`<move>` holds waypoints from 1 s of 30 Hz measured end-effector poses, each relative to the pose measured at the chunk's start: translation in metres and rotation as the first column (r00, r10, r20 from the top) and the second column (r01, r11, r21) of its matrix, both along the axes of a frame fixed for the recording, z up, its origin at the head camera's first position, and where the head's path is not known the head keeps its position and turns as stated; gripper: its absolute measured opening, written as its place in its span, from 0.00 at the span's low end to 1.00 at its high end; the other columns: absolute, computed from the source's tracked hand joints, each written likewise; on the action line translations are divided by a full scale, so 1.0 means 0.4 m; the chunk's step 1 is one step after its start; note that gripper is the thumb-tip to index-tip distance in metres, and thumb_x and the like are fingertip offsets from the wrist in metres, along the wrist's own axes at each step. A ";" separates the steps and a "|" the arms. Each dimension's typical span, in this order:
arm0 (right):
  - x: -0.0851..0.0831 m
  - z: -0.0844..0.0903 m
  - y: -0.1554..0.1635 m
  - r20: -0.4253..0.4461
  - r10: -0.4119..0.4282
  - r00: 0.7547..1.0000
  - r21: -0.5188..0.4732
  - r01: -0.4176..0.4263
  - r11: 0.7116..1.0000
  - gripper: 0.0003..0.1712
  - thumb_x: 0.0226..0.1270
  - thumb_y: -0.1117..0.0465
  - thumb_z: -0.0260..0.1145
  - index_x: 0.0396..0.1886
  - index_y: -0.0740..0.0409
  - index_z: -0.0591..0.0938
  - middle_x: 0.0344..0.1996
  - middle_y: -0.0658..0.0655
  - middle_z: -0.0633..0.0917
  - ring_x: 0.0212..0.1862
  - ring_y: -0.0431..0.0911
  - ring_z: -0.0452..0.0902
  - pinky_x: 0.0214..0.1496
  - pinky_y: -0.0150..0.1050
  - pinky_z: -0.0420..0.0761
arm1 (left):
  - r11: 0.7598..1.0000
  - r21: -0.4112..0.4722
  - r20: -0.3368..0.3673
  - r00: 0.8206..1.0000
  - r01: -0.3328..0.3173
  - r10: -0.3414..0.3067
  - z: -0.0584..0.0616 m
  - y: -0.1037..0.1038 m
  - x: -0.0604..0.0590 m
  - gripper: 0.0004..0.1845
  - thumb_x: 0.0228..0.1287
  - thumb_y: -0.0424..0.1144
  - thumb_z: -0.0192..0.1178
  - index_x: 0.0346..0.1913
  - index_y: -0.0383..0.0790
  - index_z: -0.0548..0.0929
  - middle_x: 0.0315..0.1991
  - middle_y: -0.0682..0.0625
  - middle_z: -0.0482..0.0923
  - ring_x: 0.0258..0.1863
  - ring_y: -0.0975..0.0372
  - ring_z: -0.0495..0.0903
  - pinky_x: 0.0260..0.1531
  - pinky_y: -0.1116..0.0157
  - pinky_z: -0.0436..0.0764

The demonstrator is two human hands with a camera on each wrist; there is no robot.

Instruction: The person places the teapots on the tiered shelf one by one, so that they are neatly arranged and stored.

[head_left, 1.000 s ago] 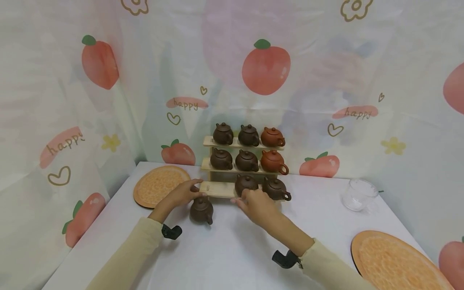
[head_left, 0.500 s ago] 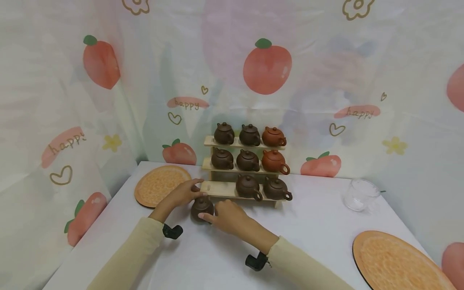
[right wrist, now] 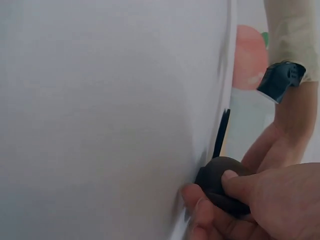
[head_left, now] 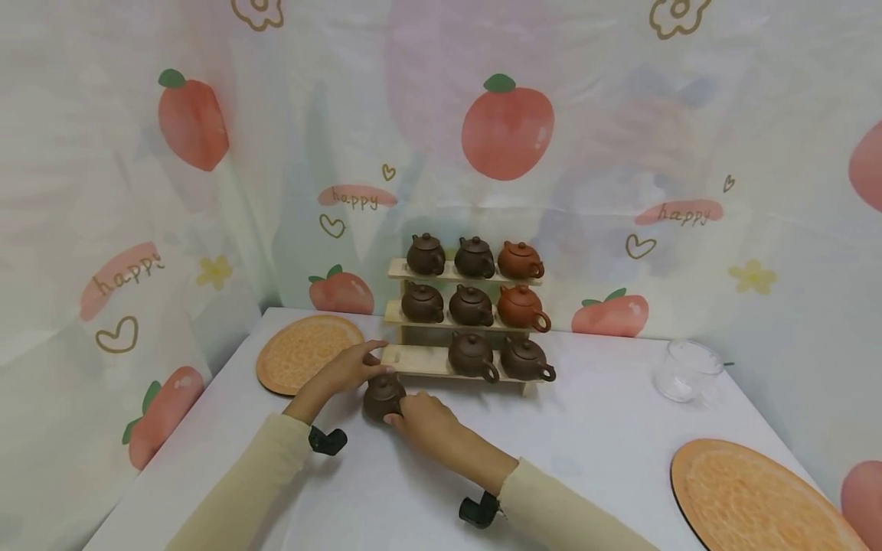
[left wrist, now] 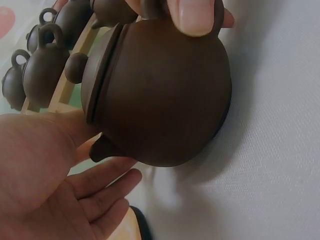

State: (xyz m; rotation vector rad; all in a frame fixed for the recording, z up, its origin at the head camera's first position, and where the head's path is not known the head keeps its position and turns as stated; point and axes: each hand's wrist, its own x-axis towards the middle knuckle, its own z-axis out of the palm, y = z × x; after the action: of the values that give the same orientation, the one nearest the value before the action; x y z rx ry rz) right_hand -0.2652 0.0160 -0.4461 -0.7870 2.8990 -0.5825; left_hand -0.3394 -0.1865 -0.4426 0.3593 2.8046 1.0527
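The teapot stands on the bench just in front of the rack's lowest shelf, at its left end, where one place is free. It is a small, round, dark brown clay pot with a knobbed lid, a short spout and a loop handle. It looks stiff, smooth and fairly light, but brittle: a knock against the wood could likely chip the spout or the lid knob, and the lid probably sits loose, so tipping it may let the lid slide off. The safest hold is judged to be around the belly, with a finger kept over the lid, not by the spout.

The right hand has its fingers curled round the pot's near side, with fingertips pressed against the body. At nine o'clock from the pot, the left hand lies with fingers straight and relaxed; its fingertips reach the left end of the lowest shelf, beside the pot.

At twelve o'clock stands the wooden rack, three stepped shelves carrying eight more teapots, two of them reddish. At ten o'clock lies an orange mat; at four o'clock, near the bench edge, another orange mat; at three o'clock, well apart, a clear glass cup.
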 end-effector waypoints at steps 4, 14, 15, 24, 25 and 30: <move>-0.001 -0.006 0.011 0.009 0.024 1.000 0.014 -0.024 1.000 0.19 0.79 0.51 0.67 0.37 0.65 0.85 0.25 0.54 0.82 0.25 0.42 0.74 0.28 0.37 0.75 | 1.000 0.002 0.007 1.000 -0.004 0.004 0.001 0.000 0.001 0.36 0.76 0.49 0.65 0.79 0.37 0.68 0.59 0.32 0.84 0.58 0.43 0.85 0.58 0.45 0.81; -0.003 -0.008 0.066 0.030 0.052 0.998 0.002 -0.052 0.999 0.16 0.80 0.52 0.66 0.40 0.62 0.85 0.26 0.53 0.83 0.31 0.44 0.81 0.32 0.39 0.76 | 1.000 0.002 0.011 1.000 -0.003 0.003 0.002 -0.001 -0.003 0.36 0.75 0.49 0.66 0.79 0.37 0.69 0.58 0.33 0.85 0.60 0.42 0.84 0.59 0.45 0.81; -0.002 -0.008 0.073 0.028 0.056 0.998 -0.003 -0.056 0.998 0.16 0.80 0.53 0.66 0.40 0.62 0.85 0.26 0.53 0.83 0.31 0.44 0.81 0.32 0.39 0.76 | 1.000 0.003 0.008 1.000 -0.002 0.002 0.002 -0.001 -0.002 0.36 0.75 0.49 0.66 0.79 0.37 0.69 0.58 0.33 0.85 0.60 0.43 0.84 0.58 0.45 0.81; 0.007 -0.008 0.146 0.002 0.083 0.997 -0.052 -0.083 0.995 0.14 0.79 0.55 0.66 0.34 0.59 0.83 0.21 0.49 0.78 0.26 0.40 0.71 0.30 0.37 0.71 | 1.000 0.014 -0.011 1.000 0.016 -0.016 0.000 0.003 -0.001 0.36 0.75 0.48 0.67 0.77 0.34 0.69 0.56 0.32 0.86 0.58 0.43 0.85 0.57 0.46 0.82; 0.008 -0.008 0.153 -0.008 0.086 0.996 -0.054 -0.087 0.995 0.14 0.79 0.55 0.66 0.33 0.59 0.83 0.21 0.49 0.77 0.26 0.40 0.70 0.30 0.37 0.71 | 1.000 0.015 -0.011 1.000 0.015 -0.015 0.000 0.003 -0.001 0.36 0.75 0.48 0.67 0.77 0.34 0.69 0.56 0.32 0.86 0.58 0.43 0.85 0.57 0.46 0.82; 0.013 -0.009 0.185 -0.038 0.096 0.995 -0.074 -0.099 0.992 0.15 0.79 0.56 0.67 0.30 0.57 0.81 0.19 0.48 0.75 0.25 0.40 0.69 0.29 0.37 0.70 | 1.000 0.019 -0.001 1.000 0.008 -0.008 0.000 0.003 -0.001 0.36 0.75 0.47 0.67 0.77 0.34 0.69 0.56 0.31 0.85 0.58 0.43 0.85 0.56 0.47 0.83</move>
State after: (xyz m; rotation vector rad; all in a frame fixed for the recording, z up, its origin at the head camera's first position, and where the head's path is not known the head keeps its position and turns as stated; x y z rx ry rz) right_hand -0.2599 0.0901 -0.4497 -0.9517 2.8640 -0.6786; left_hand -0.3399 -0.1852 -0.4425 0.3731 2.7938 1.0781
